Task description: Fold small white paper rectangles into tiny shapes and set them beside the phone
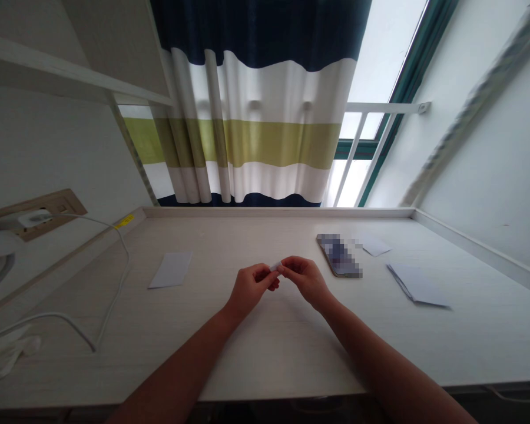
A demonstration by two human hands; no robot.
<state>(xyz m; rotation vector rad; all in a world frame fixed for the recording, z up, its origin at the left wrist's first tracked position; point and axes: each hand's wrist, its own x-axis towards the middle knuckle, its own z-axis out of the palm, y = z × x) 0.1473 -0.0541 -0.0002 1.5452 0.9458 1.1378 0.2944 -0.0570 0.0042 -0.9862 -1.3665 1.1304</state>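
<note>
The pale wood-grain desk (265,353) looks smooth and matte, with a soft pleated striped curtain (265,141) hanging at its far edge. Flat white sheets lie at left (171,270) and right (417,285), and a glossy phone (339,255) sits just beyond. My left hand (249,288) and right hand (307,280) are curled nearly closed, fingertips pinching one tiny white scrap (276,267) above mid-desk. It looks thin, so I'd keep the pinch light and even.

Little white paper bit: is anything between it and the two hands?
Nothing visible. The left hand and the right hand both pinch the little paper bit directly, above the desk.
</note>
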